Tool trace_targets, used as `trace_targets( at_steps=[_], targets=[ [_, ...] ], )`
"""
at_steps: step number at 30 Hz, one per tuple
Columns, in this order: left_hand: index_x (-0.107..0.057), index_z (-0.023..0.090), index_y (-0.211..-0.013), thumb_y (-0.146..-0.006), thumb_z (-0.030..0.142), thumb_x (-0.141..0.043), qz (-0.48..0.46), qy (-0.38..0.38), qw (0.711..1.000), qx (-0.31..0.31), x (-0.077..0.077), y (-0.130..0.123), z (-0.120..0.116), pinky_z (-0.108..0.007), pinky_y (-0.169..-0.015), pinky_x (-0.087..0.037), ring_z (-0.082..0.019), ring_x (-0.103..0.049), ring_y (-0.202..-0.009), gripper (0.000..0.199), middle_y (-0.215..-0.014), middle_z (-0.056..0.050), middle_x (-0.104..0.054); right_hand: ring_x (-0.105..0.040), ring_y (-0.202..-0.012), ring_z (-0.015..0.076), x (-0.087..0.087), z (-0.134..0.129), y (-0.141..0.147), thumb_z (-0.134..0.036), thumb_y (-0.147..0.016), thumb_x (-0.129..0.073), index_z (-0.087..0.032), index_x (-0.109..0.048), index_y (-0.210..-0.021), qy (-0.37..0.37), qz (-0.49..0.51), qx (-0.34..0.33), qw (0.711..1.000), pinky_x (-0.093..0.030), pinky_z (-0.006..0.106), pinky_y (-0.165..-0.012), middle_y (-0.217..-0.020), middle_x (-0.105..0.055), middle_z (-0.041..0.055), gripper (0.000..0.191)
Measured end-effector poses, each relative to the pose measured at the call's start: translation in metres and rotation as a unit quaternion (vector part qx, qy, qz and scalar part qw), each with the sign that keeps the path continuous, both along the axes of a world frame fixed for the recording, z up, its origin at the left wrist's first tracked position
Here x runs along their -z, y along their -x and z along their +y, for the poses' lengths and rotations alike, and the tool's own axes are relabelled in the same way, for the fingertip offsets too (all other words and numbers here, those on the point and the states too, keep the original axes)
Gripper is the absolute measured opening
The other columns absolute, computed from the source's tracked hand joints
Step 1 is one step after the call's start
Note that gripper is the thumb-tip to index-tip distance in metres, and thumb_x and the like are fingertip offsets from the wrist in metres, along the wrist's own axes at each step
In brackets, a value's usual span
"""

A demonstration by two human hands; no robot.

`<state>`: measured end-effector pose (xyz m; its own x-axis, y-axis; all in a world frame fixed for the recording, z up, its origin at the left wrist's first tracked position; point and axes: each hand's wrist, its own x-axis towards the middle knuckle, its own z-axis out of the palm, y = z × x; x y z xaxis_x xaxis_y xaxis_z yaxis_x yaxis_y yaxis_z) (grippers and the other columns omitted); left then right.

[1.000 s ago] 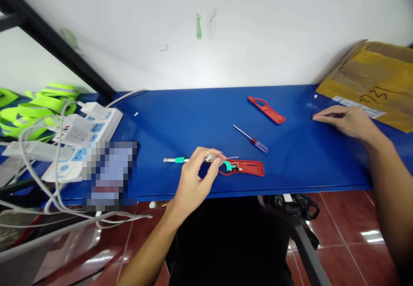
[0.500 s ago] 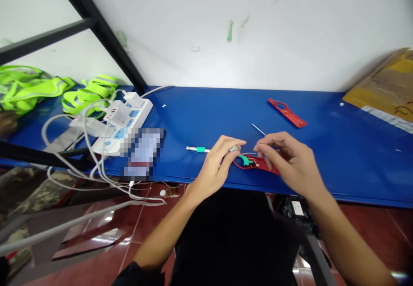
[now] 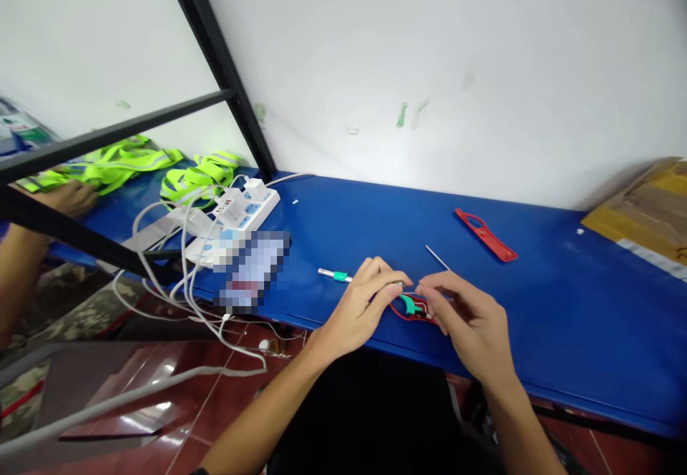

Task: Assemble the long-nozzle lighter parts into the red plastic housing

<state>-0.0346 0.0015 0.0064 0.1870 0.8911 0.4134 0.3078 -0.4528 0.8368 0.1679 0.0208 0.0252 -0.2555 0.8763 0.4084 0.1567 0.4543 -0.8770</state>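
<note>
My left hand point(image 3: 368, 307) pinches a small pale piece, mostly covered by its fingertips, above the left end of an open red casing. My right hand point(image 3: 469, 321) is closed with thumb and fingers together over the casing's right part; whatever it holds is too small to make out. The red casing point(image 3: 398, 308) lies near the table's front edge, with a green part point(image 3: 410, 305) and thin wires inside. A silver rod with green tape point(image 3: 340, 276) extends left from behind my left hand. Behind my right hand lies a thin metal rod point(image 3: 437, 257).
Another red casing half point(image 3: 488, 237) lies farther back. To the left are a white power strip point(image 3: 262, 210) with cables, a blurred phone point(image 3: 255, 271), yellow-green straps point(image 3: 196, 178) and a black frame. Another person's hand point(image 3: 75, 198) touches straps. A cardboard box point(image 3: 644, 210) stands right.
The view has tilted and shifted left, bringing the other person's hand and arm further into sight. My fingertips have come closer together, and my right hand has closed in over the casing.
</note>
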Motion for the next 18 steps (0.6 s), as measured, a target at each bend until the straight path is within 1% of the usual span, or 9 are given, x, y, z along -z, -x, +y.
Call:
trace_targets(
  at_steps=[3,6,8,11,13,15,18],
  targets=[
    [-0.076,0.025,-0.118,-0.115,0.038,-0.047,0.001,0.001,1.000,0.005,0.0007,0.0000,0.0005,-0.036,-0.098,-0.045,-0.021,-0.057,-0.102,0.032,-0.100,-0.005,-0.062,-0.059,-0.057,0.0099,0.0053,-0.0019,0.0006,-0.031,-0.102,-0.070,-0.025,-0.080,-0.102,-0.011,0.005,-0.022,1.000,-0.049,0.022,-0.047,-0.095,-0.076,0.0038,0.012],
    [-0.078,0.024,-0.118,-0.115,0.039,-0.048,0.007,0.005,1.000,0.010,0.0017,0.0004,0.0007,-0.037,-0.100,-0.043,-0.021,-0.056,-0.101,0.033,-0.100,-0.005,-0.063,-0.056,-0.054,0.0080,0.0079,-0.0025,0.0026,-0.031,-0.101,-0.071,-0.026,-0.080,-0.110,0.018,0.025,-0.021,0.999,-0.048,0.021,-0.048,-0.092,-0.077,0.0025,0.014],
    [-0.076,0.025,-0.123,-0.115,0.040,-0.048,0.007,0.003,1.000,0.009,0.0024,0.0004,0.0006,-0.038,-0.102,-0.043,-0.021,-0.056,-0.105,0.033,-0.104,-0.006,-0.064,-0.057,-0.055,0.0078,0.0089,-0.0019,0.0042,-0.031,-0.099,-0.075,-0.026,-0.081,-0.107,0.029,0.037,-0.011,0.999,-0.050,0.021,-0.051,-0.088,-0.077,0.0005,0.011],
    [-0.071,0.026,-0.137,-0.116,0.042,-0.045,0.000,-0.009,1.000,0.018,0.0034,0.0006,-0.0005,-0.039,-0.104,-0.044,-0.023,-0.056,-0.111,0.037,-0.114,-0.008,-0.064,-0.063,-0.064,0.0097,0.0099,-0.0004,0.0064,-0.030,-0.097,-0.077,-0.026,-0.082,-0.097,0.022,0.038,-0.013,0.999,-0.054,0.022,-0.061,-0.086,-0.078,-0.0003,0.006],
    [-0.068,0.026,-0.142,-0.117,0.041,-0.040,-0.006,-0.015,1.000,0.023,0.0039,0.0011,-0.0015,-0.040,-0.104,-0.044,-0.023,-0.055,-0.112,0.041,-0.116,-0.008,-0.062,-0.066,-0.069,0.0109,0.0099,0.0002,0.0073,-0.029,-0.098,-0.076,-0.027,-0.082,-0.098,0.024,0.045,-0.020,0.999,-0.055,0.023,-0.063,-0.089,-0.078,0.0002,0.006],
    [-0.068,0.025,-0.142,-0.118,0.039,-0.038,-0.007,-0.017,1.000,0.021,0.0043,0.0018,-0.0023,-0.041,-0.104,-0.044,-0.023,-0.055,-0.112,0.042,-0.115,-0.008,-0.062,-0.065,-0.069,0.0109,0.0095,0.0002,0.0074,-0.028,-0.098,-0.075,-0.026,-0.081,-0.099,0.033,0.054,-0.022,0.998,-0.054,0.023,-0.061,-0.090,-0.077,0.0004,0.006],
    [-0.067,0.025,-0.144,-0.117,0.035,-0.040,0.009,-0.028,0.999,0.025,0.0043,0.0021,-0.0026,-0.040,-0.104,-0.043,-0.022,-0.054,-0.111,0.039,-0.115,-0.007,-0.062,-0.065,-0.073,0.0104,0.0094,-0.0004,0.0069,-0.027,-0.098,-0.075,-0.027,-0.080,-0.099,0.035,0.067,-0.015,0.997,-0.054,0.022,-0.064,-0.093,-0.075,-0.0001,0.004]
  ],
)
